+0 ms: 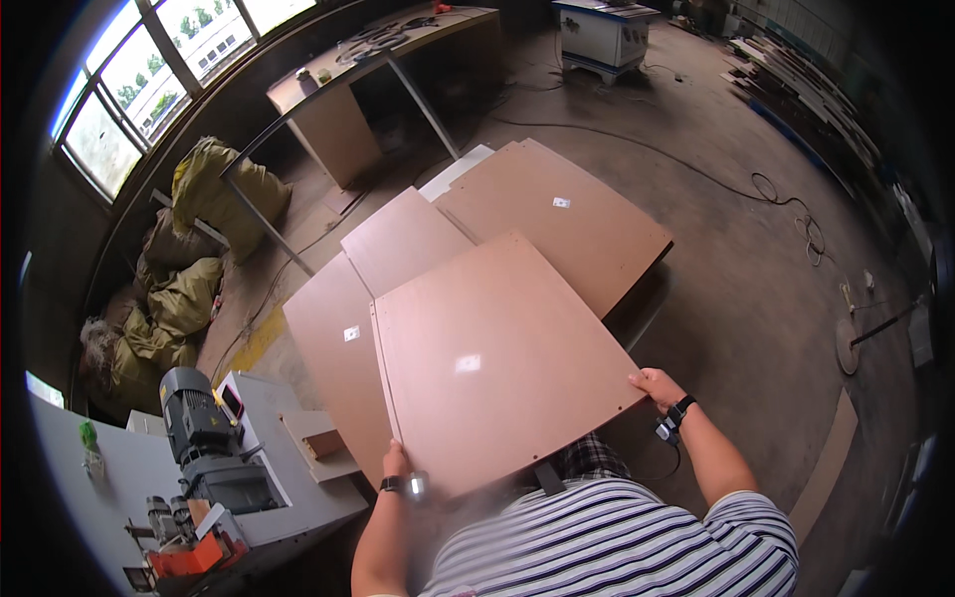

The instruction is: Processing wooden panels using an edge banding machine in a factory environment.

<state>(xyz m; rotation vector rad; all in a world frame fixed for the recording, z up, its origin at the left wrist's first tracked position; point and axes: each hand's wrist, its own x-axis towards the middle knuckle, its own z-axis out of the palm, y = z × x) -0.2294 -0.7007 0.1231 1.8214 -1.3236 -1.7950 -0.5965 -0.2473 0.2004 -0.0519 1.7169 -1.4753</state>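
Observation:
A large flat pinkish-brown wood panel [507,338] lies before me, its near edge close to my waist. Small dark holes show along its edges. My left hand [396,462] is closed on the panel's near left edge. At its near right corner my right hand [654,387] grips the edge, thumb on top; the fingers beneath are hidden. Under and beside this panel are more panels: one with a white label on the left [333,323], one behind [408,239], and a stack with a label [562,219] at the far right.
A grey motor machine [204,438] stands at the near left. Stuffed yellow-green sacks [224,194] lean by the windows. A long workbench [438,30] is at the back. A cable [637,144] crosses the floor. Boards [806,90] are piled far right.

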